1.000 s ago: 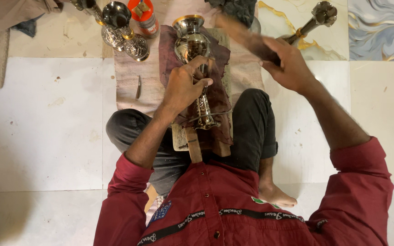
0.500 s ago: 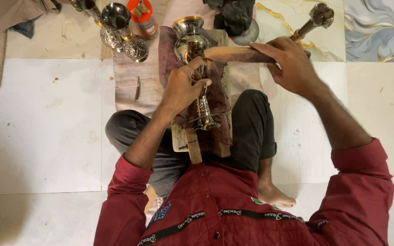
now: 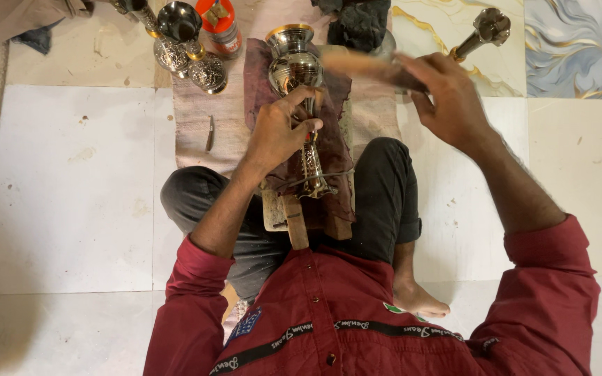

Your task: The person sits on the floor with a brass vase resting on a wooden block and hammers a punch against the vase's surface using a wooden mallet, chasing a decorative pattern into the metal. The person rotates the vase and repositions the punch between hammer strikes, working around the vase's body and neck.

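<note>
— Looking down from the head view, what is seen at the left hand (image 3: 276,136)?

— A metal vase (image 3: 299,90) is gripped by it at the narrow stem, just below the bulb. The fingers (image 3: 299,97) are curled around the stem and pressed together, with the thumb laid up against the bulb. The vase is laid on its side over a dark cloth (image 3: 332,90), mouth pointed away from the person, foot pointed toward the lap. The cloth is draped over a wooden block (image 3: 294,219) that is held between the knees.

— And the right hand (image 3: 447,101)?

— It is raised just right of the vase, and a wooden stick (image 3: 364,65) is clasped in it. The fingers are closed around one end; the other end is blurred and is seen just beside the vase's bulb. Whether the stick touches the metal cannot be told.

— What is found around them?

— A pale mat (image 3: 196,118) is spread on the tiled floor (image 3: 57,195) under the cloth. A thin tool (image 3: 210,134) is left on the mat, near the left hand. Two more vases (image 3: 182,42) are stood at the mat's far left corner, with an orange can (image 3: 219,24) just beside them. Another metal piece (image 3: 485,31) is laid on the marbled tile beyond the right hand, well apart from the held vase. A dark bundle (image 3: 357,24) is seen at the top edge.
</note>
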A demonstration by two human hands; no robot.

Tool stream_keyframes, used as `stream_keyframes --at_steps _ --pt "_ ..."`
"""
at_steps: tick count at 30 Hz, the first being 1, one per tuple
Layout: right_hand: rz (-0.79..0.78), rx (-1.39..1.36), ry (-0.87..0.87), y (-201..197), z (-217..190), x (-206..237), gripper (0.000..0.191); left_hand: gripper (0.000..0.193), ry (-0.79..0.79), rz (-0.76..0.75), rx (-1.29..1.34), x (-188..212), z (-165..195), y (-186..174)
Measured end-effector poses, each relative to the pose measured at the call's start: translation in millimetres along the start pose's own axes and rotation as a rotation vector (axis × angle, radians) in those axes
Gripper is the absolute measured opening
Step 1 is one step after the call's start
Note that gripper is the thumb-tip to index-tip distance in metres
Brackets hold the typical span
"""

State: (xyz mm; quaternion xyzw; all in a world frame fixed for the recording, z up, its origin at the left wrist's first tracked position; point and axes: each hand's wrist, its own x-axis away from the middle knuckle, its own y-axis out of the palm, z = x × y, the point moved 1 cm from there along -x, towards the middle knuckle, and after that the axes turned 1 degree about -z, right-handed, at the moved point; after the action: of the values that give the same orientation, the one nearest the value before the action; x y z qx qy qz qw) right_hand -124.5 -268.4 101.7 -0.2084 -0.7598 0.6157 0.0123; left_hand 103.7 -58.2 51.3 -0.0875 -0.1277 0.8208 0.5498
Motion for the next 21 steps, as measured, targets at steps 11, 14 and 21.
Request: stream_keyframes --at_steps 11,14,21 --pt "-0.045 0.210 -0.130 0 -1 -2 0.060 0.044 0.041 0.023 -0.017 -1 0 0" --pt "-0.035 -0.017 0.013 -2 -2 -3 0.063 0.044 -0.013 0.022 -0.051 -1 -2 -1" --pt "-0.011 0.085 -0.023 -13 -12 -5 0.064 0.042 0.037 0.013 0.043 -1 -8 0"
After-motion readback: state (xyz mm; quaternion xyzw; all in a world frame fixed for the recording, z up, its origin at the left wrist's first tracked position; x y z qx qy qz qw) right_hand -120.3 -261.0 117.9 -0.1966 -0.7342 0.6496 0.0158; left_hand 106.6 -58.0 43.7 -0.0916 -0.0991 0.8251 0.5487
